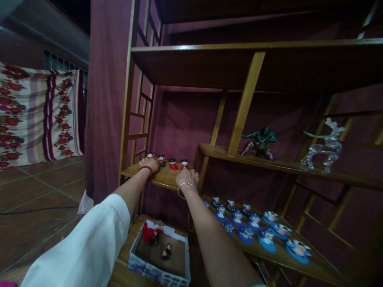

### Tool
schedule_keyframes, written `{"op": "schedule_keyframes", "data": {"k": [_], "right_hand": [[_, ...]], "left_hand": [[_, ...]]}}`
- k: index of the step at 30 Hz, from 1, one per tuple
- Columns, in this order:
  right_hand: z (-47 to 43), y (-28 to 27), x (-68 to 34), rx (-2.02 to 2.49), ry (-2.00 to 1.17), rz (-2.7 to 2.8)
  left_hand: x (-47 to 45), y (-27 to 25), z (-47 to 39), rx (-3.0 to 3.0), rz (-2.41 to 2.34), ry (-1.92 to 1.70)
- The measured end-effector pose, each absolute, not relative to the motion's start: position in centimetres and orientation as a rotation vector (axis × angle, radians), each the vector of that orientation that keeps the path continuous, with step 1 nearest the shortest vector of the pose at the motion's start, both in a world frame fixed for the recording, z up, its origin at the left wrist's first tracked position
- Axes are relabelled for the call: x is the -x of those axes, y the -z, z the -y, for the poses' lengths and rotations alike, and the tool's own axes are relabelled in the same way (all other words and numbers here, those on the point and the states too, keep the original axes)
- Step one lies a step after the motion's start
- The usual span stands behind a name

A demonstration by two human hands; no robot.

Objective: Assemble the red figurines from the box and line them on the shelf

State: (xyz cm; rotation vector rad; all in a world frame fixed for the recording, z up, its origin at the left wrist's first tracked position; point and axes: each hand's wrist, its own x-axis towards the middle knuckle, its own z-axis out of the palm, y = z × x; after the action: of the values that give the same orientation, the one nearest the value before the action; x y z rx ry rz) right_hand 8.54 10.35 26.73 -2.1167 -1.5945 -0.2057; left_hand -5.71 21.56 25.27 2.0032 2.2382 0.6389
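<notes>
Four small black-haired figurines stand in a row on a narrow wooden shelf (167, 180). My left hand (151, 163), with a red bead bracelet, has its fingers closed around the base of the leftmost figurine (150, 155). Beside it are a figurine on a dark base (161, 159) and a figurine on a red base (172, 163). At the row's right end, my right hand (188, 177), wearing a silver bangle, has curled fingers at the rightmost figurine (184, 162). Both hands partly hide the figurines they touch.
Below the shelf, an open box (160, 273) holds a few small red and black figurines. On the lower right shelf stand several blue-based figurines (254, 220). Higher up are a green figure (260, 141) and a clear glass deer (324, 147). A wooden post (247, 103) divides the shelves.
</notes>
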Motion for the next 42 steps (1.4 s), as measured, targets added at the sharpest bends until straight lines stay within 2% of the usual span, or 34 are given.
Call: {"op": "schedule_keyframes", "data": {"k": [15, 20, 29, 42], "right_hand": [[-10.0, -26.7, -8.6, 1.991, 0.204, 1.496], [-9.6, -26.9, -8.6, 1.982, 0.199, 1.497], [-9.6, -27.0, -8.6, 1.990, 0.190, 1.531], [-10.0, -26.8, -8.7, 1.953, 0.209, 1.660]], "left_hand": [[5.4, -26.6, -17.3, -2.055, -2.287, -0.733], [5.0, -27.1, -15.8, -2.167, -2.116, -0.867], [3.9, -26.2, -16.1, -2.456, -2.029, -0.683], [3.5, -25.9, -17.6, -2.433, -1.949, -0.439]]}}
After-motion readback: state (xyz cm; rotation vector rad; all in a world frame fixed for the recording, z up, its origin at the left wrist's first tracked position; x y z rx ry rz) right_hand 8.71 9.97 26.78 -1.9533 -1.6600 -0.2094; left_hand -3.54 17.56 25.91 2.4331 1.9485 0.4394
